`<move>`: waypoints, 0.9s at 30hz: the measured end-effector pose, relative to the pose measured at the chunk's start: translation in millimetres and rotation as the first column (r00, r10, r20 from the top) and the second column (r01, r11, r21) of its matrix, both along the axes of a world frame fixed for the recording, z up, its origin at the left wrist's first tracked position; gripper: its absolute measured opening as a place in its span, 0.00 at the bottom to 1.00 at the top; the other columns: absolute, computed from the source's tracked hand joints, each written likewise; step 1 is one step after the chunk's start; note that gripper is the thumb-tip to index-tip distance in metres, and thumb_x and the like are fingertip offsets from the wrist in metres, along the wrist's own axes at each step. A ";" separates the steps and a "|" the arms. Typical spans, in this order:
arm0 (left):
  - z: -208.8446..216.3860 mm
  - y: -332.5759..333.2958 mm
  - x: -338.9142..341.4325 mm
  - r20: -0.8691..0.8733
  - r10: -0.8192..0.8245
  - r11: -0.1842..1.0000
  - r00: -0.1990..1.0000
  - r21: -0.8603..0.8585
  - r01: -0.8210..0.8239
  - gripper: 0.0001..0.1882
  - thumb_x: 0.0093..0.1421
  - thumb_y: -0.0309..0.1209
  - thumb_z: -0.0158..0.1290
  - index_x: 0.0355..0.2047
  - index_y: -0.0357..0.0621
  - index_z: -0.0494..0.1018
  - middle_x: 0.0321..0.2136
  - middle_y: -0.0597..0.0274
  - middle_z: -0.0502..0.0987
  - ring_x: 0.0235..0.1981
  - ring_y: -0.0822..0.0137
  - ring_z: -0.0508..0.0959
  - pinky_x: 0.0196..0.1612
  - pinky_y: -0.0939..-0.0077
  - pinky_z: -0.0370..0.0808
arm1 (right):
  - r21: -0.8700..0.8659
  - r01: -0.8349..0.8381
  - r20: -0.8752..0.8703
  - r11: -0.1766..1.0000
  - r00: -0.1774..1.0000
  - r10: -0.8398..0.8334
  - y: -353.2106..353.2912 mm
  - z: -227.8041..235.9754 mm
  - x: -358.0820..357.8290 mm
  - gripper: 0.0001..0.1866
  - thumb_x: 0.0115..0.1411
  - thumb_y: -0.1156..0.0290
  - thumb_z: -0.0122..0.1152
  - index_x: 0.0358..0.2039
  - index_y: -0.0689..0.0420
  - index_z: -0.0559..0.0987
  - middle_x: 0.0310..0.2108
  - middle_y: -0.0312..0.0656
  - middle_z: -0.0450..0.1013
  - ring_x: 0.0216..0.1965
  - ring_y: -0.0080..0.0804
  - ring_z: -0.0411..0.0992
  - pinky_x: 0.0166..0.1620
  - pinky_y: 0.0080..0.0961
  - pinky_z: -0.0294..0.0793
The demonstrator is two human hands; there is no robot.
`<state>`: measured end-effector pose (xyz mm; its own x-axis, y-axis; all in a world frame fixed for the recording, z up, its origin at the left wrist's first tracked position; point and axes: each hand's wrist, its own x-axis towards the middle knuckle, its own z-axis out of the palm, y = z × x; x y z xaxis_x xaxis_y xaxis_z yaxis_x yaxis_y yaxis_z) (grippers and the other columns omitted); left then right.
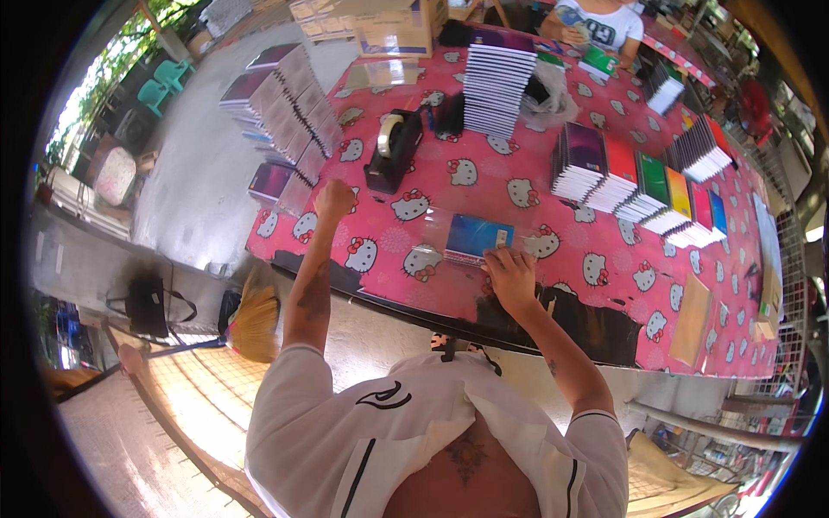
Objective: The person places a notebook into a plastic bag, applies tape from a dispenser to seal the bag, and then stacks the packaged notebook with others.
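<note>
A blue notebook (477, 236) lies on the near part of the table, with clear plastic (436, 226) spread around it. My right hand (511, 274) grips its near right corner, fingers over the cover. Off to the left, my left hand (335, 200) is closed in a fist above the table; whatever it may hold is hidden. Just beyond that fist stands a black tape dispenser (395, 154) with a roll of tape. Left of it, a tall stack of plastic-wrapped notebooks (289, 108) rises at the table's edge, and a purple notebook (275, 183) sits at its foot.
A tall notebook pile (496, 86) stands at the back middle. Rows of notebooks in several colours (635, 186) line the right side, near a brown flat piece (691, 319). Across the pink table (466, 194), another person (600, 30) handles a green notebook (598, 62). Cardboard boxes (393, 30) stand behind.
</note>
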<state>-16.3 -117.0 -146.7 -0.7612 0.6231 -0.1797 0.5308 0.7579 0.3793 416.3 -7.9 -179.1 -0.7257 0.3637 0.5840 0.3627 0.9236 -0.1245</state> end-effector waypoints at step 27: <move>-16.0 33.5 292.8 -0.655 -0.498 0.453 0.569 0.363 0.814 0.13 0.59 0.31 0.59 0.43 0.44 0.73 0.40 0.55 0.75 0.43 0.52 0.76 0.43 0.57 0.73 | -0.938 -0.025 0.066 0.346 0.966 0.250 144.5 20.9 -22.7 0.33 0.66 0.39 0.49 0.58 0.51 0.78 0.46 0.47 0.78 0.44 0.42 0.77 0.51 0.38 0.74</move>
